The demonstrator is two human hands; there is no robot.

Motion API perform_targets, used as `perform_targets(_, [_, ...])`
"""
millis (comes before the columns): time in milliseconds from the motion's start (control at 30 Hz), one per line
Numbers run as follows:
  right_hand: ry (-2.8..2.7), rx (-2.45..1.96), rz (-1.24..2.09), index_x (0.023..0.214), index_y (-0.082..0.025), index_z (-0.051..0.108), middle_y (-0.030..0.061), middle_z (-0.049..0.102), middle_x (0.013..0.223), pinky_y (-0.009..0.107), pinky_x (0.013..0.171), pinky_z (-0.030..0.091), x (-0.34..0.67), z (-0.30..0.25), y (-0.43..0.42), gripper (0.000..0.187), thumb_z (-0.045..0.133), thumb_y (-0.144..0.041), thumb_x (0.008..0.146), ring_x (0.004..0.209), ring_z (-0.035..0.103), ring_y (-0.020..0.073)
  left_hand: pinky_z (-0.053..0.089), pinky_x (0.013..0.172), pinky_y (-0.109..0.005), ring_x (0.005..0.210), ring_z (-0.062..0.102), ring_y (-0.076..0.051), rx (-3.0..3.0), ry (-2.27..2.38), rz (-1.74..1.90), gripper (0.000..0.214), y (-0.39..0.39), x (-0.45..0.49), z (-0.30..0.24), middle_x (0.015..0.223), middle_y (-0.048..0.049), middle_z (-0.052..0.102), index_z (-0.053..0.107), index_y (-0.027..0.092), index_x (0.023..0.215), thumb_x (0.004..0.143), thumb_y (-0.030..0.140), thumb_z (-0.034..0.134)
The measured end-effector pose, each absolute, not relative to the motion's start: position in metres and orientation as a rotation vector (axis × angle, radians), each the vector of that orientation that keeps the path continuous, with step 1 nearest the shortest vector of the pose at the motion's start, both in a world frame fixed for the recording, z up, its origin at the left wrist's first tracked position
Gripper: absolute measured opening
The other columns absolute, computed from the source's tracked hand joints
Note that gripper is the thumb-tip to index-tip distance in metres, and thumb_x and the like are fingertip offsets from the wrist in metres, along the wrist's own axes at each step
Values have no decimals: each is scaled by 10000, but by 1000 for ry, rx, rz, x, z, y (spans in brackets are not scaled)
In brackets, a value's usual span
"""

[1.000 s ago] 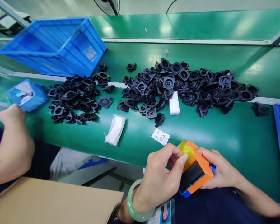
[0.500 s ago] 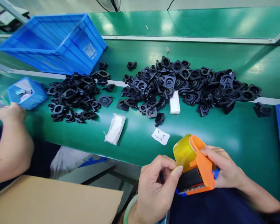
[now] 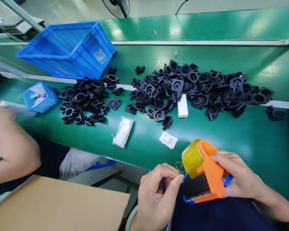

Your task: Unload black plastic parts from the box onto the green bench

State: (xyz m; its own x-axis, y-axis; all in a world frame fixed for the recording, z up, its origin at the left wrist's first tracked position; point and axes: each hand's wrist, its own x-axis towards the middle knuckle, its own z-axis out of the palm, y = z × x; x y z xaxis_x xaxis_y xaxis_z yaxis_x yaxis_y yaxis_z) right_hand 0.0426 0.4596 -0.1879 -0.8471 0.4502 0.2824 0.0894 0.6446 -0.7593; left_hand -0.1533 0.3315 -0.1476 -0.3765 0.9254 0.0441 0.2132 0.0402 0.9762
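My right hand grips an orange tape dispenser near the table's front edge. A yellowish roll of packing tape sits in it, with a dark roller and a toothed metal blade below. Between thumb and forefinger, my left hand pinches the clear tape end, which stretches a short way from the roll. Just beyond lie handwritten paper slips. A white wrapped packet is to their left, and a white narrow box leans by the black parts.
Heaps of black plastic parts cover the green table. A large blue crate and a small blue bin stand left. A cardboard box is at lower left; a co-worker's arm is beyond it.
My left hand has moved slightly left, drawing the tape end a little away from the roll. The co-worker's hand has left the small blue bin. The view has shifted a little.
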Motion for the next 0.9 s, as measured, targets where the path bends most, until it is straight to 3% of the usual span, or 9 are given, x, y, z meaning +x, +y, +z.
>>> perform_targets(100, [-2402,-402,1040,1113,-206,446,13,650,723,303,578,473,40,-185,461,463,680,-469,812,582,588,157,450,552,-196,606,559,-92,1078,1656,1365,124,334,-151,-145,652,12,584,539,175,745,860,142,569])
perform_targets(300, [-2447,-342,922,1096,-168,431,12,611,677,293,553,442,32,-191,459,472,596,-538,854,542,551,145,404,491,-165,505,461,-52,918,1598,1386,141,339,-147,-142,625,29,593,550,177,734,868,209,584])
perform_targets(433, [-2460,-349,883,1073,-176,443,-2,582,648,286,542,431,33,-193,462,433,595,-520,860,524,529,140,411,504,-161,533,499,-59,850,1613,1364,140,337,-147,-146,634,25,607,563,177,735,857,231,605])
perform_targets(767, [-2590,-316,677,1308,-152,355,68,632,745,357,574,469,51,-189,471,655,566,-569,850,614,607,238,431,543,-191,585,537,-90,753,1636,1323,190,327,-150,-158,625,7,599,559,173,707,859,278,601])
perform_targets(900, [-2623,-312,678,1307,-150,357,68,629,755,360,578,478,53,-187,469,665,572,-574,842,622,609,240,428,550,-198,588,532,-91,793,1647,1313,178,321,-150,-159,644,7,601,552,175,709,865,252,590])
